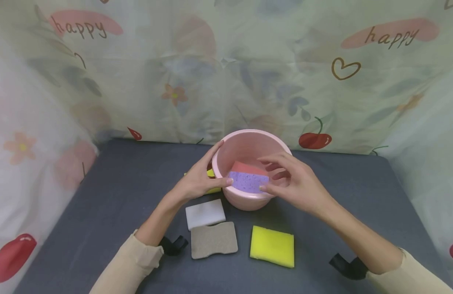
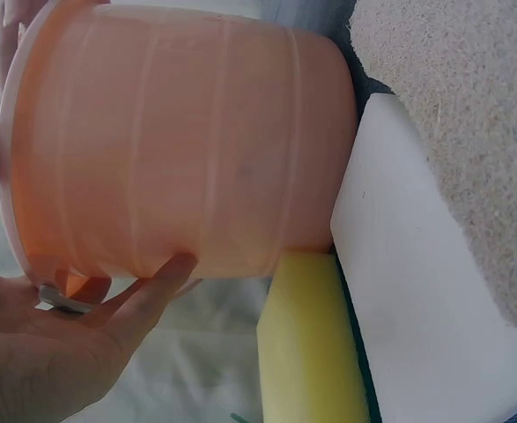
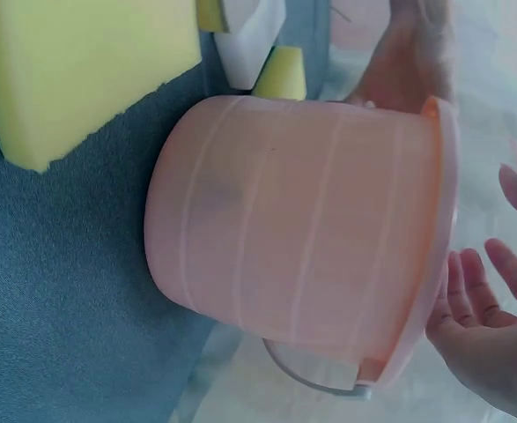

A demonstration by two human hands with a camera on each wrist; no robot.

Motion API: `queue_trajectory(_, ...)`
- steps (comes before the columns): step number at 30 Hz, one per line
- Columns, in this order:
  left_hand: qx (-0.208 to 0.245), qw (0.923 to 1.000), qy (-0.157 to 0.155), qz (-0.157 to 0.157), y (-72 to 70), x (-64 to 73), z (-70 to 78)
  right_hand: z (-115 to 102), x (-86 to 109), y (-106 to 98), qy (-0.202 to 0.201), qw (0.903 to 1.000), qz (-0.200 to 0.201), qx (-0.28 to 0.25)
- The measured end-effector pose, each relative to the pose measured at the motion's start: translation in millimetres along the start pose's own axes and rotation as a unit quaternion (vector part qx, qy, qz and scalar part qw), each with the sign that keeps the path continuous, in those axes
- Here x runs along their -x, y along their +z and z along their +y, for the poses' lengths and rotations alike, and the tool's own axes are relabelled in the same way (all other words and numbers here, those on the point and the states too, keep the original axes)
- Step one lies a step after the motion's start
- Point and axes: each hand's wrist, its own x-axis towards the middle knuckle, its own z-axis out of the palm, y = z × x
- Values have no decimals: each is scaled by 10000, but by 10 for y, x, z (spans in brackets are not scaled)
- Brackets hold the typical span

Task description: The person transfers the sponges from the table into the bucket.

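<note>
A pink bucket (image 1: 248, 203) stands upright on the dark tabletop. My left hand (image 1: 198, 175) grips its left rim, the thumb over the edge and the fingers along the outer wall, as the left wrist view shows. Inside the bucket, a purple sponge (image 1: 248, 182) leans near the front wall with a red sponge (image 1: 245, 167) behind it. My right hand (image 1: 300, 181) is over the right rim, fingers loosely bent and spread from the thumb. In the right wrist view nothing lies between that thumb and the fingers. The right thumb tip overlaps the purple sponge's edge in the head view.
In front of the bucket lie a white sponge (image 1: 205, 214), a grey sponge (image 1: 214, 241) with curved-in sides and a yellow sponge (image 1: 272, 247). A yellow sponge with a dark green layer (image 2: 311, 344) stands left of the bucket. A printed curtain (image 1: 226, 81) hangs behind.
</note>
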Motion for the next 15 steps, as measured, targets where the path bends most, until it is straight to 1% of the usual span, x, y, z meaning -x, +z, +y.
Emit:
queue_trajectory(5, 19, 10000, -32, 8, -1, 11, -5, -18, 124, -22, -184, 9997, 100, -120)
queue_trajectory(11, -47, 10000, -23, 6, -5, 14, 6, -12, 295, -32, -460, 9974, 248, -505)
queue_trajectory(15, -50, 10000, -60, -14, -8, 14, 7, 7, 405, -22, -475, 9960, 248, -709)
